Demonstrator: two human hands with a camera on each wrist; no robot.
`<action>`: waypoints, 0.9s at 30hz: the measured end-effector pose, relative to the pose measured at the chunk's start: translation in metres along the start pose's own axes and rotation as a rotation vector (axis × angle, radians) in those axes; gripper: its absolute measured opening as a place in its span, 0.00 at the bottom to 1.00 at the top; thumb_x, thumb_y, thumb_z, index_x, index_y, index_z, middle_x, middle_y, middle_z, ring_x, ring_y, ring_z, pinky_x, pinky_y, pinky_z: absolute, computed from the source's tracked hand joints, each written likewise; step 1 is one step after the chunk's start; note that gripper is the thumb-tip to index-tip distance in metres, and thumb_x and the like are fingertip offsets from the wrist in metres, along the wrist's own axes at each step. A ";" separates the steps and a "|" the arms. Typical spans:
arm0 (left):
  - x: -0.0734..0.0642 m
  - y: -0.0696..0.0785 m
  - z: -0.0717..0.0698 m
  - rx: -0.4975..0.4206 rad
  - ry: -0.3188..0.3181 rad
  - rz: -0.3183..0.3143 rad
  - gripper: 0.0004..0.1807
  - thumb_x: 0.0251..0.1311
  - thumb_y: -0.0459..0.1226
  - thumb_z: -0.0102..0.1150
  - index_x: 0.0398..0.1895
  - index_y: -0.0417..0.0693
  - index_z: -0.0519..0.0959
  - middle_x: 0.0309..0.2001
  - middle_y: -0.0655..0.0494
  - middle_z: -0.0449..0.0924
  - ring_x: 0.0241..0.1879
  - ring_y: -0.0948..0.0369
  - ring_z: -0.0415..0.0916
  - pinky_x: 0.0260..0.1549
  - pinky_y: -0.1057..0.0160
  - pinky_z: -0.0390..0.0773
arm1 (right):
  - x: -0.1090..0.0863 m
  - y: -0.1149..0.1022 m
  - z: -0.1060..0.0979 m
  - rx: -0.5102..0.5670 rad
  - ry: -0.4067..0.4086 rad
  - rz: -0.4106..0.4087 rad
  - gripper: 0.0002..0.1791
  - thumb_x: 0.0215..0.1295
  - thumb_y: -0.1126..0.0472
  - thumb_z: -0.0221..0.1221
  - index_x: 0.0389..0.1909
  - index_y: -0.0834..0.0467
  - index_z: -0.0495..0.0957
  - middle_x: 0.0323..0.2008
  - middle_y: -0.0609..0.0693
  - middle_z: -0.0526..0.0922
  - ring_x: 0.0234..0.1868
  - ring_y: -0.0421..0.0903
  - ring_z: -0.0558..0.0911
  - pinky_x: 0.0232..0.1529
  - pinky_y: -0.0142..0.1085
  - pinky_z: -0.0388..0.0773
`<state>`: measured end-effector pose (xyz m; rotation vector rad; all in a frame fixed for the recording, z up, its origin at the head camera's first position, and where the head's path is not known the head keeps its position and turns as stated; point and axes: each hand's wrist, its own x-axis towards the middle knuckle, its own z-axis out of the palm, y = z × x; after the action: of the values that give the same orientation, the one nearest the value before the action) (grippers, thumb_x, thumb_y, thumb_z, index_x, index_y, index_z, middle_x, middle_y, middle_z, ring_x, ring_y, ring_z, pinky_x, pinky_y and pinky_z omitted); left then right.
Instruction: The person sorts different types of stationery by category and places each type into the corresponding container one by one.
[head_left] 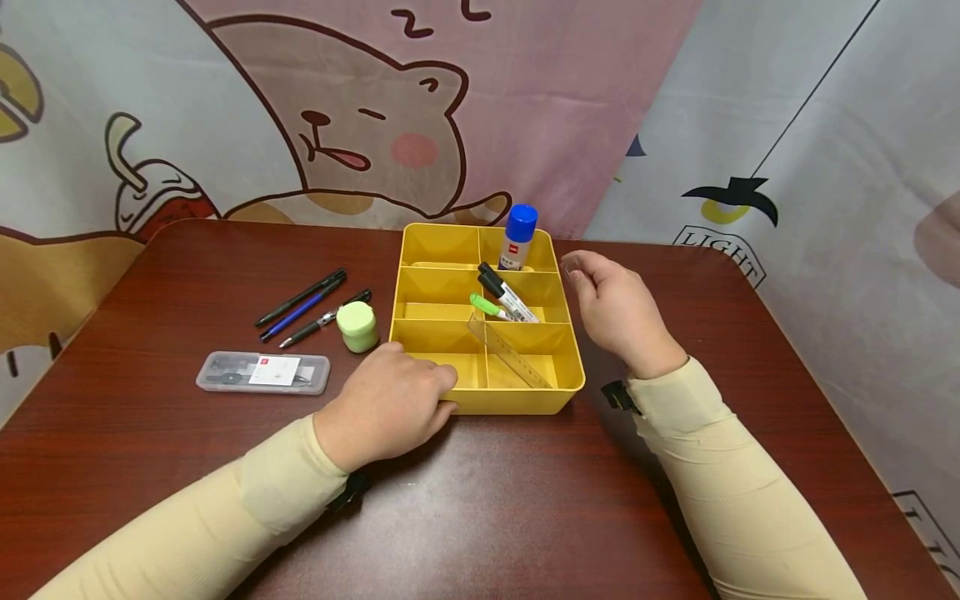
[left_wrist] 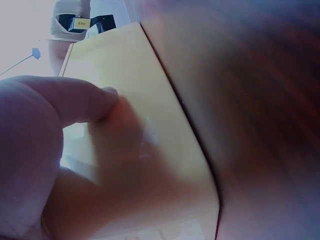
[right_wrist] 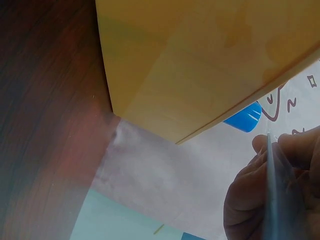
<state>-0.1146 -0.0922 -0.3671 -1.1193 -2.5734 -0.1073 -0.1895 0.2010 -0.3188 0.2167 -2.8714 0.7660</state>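
A brown table (head_left: 480, 517) carries a yellow box (head_left: 517, 402) of six compartments, its long axis running roughly 12 to 6 o'clock. The left hand (head_left: 390, 404) is at the box's 7 o'clock corner, gripping it with the thumb pressed on the outer wall. The right hand (head_left: 622, 317) is at 3 o'clock, just beside the box, thumb and finger pinched together on a thin clear strip (right_wrist: 271, 195). A clear case (head_left: 318, 377) lies near 8 o'clock. A ruler (head_left: 513, 361) leans in the 5 o'clock compartment, pointing 10 to 4. Three pens (head_left: 303, 308) lie at 9 o'clock, slanting 1 to 7. A glue stick (head_left: 516, 247) stands upright in the 1 o'clock compartment; two markers (head_left: 517, 307) and a green highlighter (head_left: 486, 305) lean in the 3 o'clock one. A green tub (head_left: 357, 327) sits between pens and box. Thinnest is the strip, edge-on, pointing 12 to 6 in the right-wrist view; its outline cannot be told. The key relation, I judge: strip outside, box at its 9 o'clock, right hand nearest.
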 end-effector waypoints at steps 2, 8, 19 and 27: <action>0.000 0.000 0.000 0.001 -0.003 -0.001 0.18 0.56 0.50 0.72 0.22 0.56 0.73 0.16 0.64 0.73 0.19 0.63 0.75 0.25 0.55 0.67 | 0.000 0.000 0.001 -0.001 -0.006 0.000 0.18 0.83 0.59 0.48 0.64 0.57 0.78 0.62 0.59 0.84 0.62 0.59 0.83 0.64 0.58 0.77; 0.000 0.000 0.000 0.001 -0.015 -0.009 0.18 0.56 0.50 0.72 0.22 0.56 0.73 0.17 0.64 0.73 0.20 0.63 0.76 0.26 0.56 0.66 | 0.000 0.000 0.003 -0.003 -0.030 0.003 0.19 0.83 0.58 0.48 0.65 0.56 0.78 0.62 0.59 0.84 0.59 0.59 0.83 0.64 0.58 0.77; 0.000 0.000 -0.001 -0.003 -0.009 -0.007 0.18 0.56 0.50 0.73 0.22 0.56 0.73 0.16 0.64 0.72 0.19 0.63 0.75 0.25 0.56 0.66 | -0.001 -0.004 0.014 -0.043 -0.089 -0.014 0.19 0.83 0.57 0.49 0.67 0.57 0.77 0.59 0.58 0.85 0.46 0.56 0.81 0.54 0.52 0.81; 0.000 0.000 -0.001 -0.004 -0.011 -0.007 0.18 0.56 0.50 0.73 0.21 0.56 0.72 0.16 0.64 0.71 0.19 0.63 0.75 0.25 0.56 0.65 | -0.001 -0.002 0.014 -0.028 -0.089 0.003 0.19 0.83 0.57 0.49 0.68 0.56 0.76 0.61 0.58 0.84 0.46 0.56 0.81 0.54 0.53 0.80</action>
<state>-0.1142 -0.0925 -0.3667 -1.1157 -2.5881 -0.1084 -0.1902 0.1927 -0.3299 0.2492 -2.9646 0.7334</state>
